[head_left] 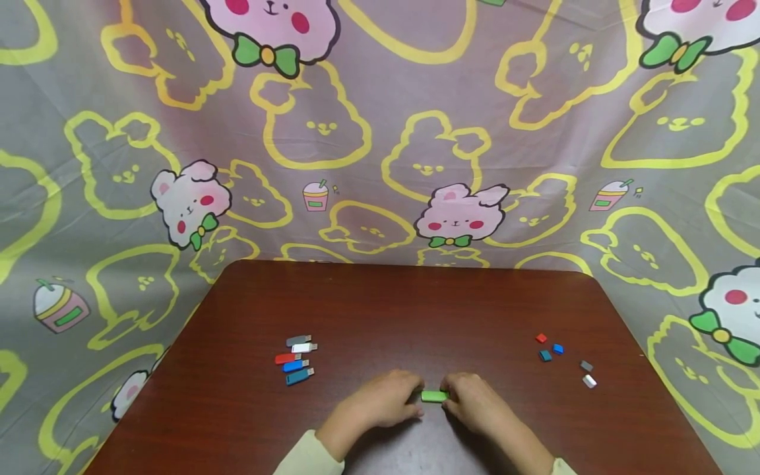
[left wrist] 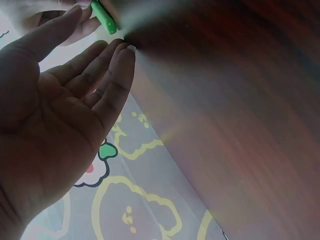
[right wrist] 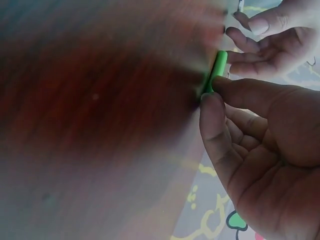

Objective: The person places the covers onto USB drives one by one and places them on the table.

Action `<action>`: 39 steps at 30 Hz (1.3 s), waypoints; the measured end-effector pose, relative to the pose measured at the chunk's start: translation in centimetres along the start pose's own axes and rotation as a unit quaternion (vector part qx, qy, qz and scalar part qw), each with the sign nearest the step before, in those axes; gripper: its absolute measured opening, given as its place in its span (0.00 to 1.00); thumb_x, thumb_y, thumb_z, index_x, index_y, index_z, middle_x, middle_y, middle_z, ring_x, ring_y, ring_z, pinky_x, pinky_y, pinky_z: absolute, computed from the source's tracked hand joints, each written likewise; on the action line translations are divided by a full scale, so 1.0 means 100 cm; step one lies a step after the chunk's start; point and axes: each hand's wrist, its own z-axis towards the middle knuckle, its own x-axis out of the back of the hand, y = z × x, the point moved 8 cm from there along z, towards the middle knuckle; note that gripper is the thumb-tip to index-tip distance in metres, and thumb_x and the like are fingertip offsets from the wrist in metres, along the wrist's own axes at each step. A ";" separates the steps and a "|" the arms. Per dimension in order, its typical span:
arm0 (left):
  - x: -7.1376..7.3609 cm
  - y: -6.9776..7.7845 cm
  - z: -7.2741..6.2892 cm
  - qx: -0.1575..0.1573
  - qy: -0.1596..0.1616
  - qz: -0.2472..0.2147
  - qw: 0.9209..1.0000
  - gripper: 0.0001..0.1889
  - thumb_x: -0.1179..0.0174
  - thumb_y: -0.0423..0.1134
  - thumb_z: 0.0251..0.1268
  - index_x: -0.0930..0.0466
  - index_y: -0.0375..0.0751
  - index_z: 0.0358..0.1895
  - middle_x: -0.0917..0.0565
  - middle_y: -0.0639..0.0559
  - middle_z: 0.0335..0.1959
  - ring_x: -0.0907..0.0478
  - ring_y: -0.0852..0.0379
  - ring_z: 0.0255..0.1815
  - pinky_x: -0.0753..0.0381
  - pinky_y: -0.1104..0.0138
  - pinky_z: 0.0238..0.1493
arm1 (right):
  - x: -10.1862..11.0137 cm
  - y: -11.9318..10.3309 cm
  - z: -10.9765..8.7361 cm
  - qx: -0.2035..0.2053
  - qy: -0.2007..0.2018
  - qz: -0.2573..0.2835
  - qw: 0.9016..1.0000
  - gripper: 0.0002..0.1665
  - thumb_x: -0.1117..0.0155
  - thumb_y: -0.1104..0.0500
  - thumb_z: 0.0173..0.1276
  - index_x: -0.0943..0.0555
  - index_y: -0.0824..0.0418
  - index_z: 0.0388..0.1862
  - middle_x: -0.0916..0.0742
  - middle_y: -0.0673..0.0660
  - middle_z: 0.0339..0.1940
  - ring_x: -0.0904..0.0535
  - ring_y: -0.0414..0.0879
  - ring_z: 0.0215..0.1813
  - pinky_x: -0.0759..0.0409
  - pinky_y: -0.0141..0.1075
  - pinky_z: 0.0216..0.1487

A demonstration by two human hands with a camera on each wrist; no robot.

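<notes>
A green USB stick (head_left: 434, 396) lies lengthwise between both hands near the front of the table. My right hand (head_left: 475, 401) pinches its right end between thumb and fingertips; in the right wrist view, the green stick (right wrist: 220, 64) juts out past the thumb. On the other side, my left hand (head_left: 388, 399) has its fingers loosely bent, just short of the stick's left end. The left wrist view shows that left hand (left wrist: 65, 105) with nothing in its palm, thumb and fingers apart. The stick's right end is hidden by the right fingers.
At left on the brown table (head_left: 380, 303) lie several uncapped USB sticks, among them a white stick (head_left: 301, 348) and a red stick (head_left: 287, 359). Several small caps are scattered at right, including a red cap (head_left: 541, 338) and a white cap (head_left: 589, 381). A patterned curtain (head_left: 368, 132) surrounds the table.
</notes>
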 end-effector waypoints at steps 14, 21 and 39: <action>0.007 -0.017 -0.013 0.028 0.006 0.033 0.999 0.21 0.31 0.52 0.63 0.18 0.48 0.55 0.16 0.56 0.52 0.21 0.56 0.58 0.21 0.61 0.57 | 0.017 0.017 -0.009 -0.057 0.006 -0.032 0.998 0.10 0.23 0.60 0.58 0.18 0.53 0.34 0.19 0.44 0.29 0.24 0.37 0.32 0.24 0.36 0.32; 0.012 -0.037 -0.025 0.059 0.008 0.022 0.998 0.22 0.32 0.52 0.64 0.19 0.47 0.57 0.17 0.54 0.56 0.24 0.55 0.61 0.20 0.57 0.56 | 0.028 0.030 -0.017 -0.103 0.021 -0.043 0.994 0.11 0.22 0.60 0.57 0.17 0.50 0.34 0.16 0.44 0.34 0.19 0.43 0.38 0.21 0.43 0.39; 0.035 -0.069 -0.060 0.071 0.062 0.015 0.995 0.21 0.30 0.47 0.62 0.19 0.41 0.55 0.17 0.50 0.52 0.23 0.50 0.54 0.21 0.56 0.56 | 0.050 0.058 -0.035 -0.111 0.046 -0.047 0.992 0.14 0.24 0.58 0.60 0.16 0.54 0.44 0.14 0.51 0.45 0.15 0.53 0.48 0.18 0.51 0.46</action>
